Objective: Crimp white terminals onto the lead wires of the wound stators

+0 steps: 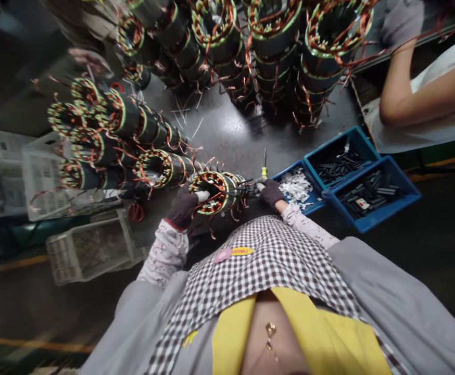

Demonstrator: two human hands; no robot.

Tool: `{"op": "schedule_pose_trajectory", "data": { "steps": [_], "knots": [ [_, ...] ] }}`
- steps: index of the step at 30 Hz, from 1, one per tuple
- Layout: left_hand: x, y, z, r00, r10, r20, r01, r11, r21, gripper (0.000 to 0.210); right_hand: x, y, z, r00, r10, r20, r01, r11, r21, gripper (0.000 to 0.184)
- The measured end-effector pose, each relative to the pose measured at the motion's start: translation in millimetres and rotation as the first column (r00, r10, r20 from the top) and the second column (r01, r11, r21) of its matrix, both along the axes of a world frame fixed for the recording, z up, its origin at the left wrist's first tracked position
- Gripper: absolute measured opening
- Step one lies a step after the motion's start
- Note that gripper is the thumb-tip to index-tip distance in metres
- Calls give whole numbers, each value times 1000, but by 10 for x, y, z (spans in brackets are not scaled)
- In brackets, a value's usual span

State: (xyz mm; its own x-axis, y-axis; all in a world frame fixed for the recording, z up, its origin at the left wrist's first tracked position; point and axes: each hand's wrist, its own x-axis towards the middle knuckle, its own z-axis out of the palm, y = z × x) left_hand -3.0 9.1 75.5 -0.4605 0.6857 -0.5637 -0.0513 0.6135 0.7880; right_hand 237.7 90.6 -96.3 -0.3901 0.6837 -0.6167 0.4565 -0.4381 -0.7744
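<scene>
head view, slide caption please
Dark-gloved left hand holding a cylindrical copper-wound stator, right hand near blue plastic bins.

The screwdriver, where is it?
In the head view, the screwdriver is slightly right of centre, just beyond the right hand and left of the white pieces.

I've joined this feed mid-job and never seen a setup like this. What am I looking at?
There's no machine: one head-worn camera looks forward and down at the wearer's work. The gloved left hand holds a wire-wound cylinder by its open end. The gloved right hand is at the other end, near thin dark strips; I can't tell whether it grips them. On the dark table are more cylinders, many stacked, and a screwdriver beyond the right hand. Blue containers to the right hold dark pieces and white pieces. At upper right is a co-worker's gloved hand.
</scene>
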Motion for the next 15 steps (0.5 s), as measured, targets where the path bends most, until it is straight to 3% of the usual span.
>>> {"op": "schedule_pose_trajectory", "data": {
  "steps": [3,6,10,15],
  "knots": [
    [-57,80,31,998,-49,36,50,998,-27,61,-11,-31,13,999,1,-34,-3,998,-64,24],
    [-10,95,19,1000,17,14,-16,1000,-24,58,-68,-37,36,998,38,-40,-41,996,-81,22],
    [74,55,-43,990,132,-52,-132,991,2,53,-209,-11,8,994,111,-14,-111,994,-3,12],
    [70,40,-68,991,136,-5,-136,991,15,51,-154,10,72,983,178,37,-180,981,75,14]
  ]
}}
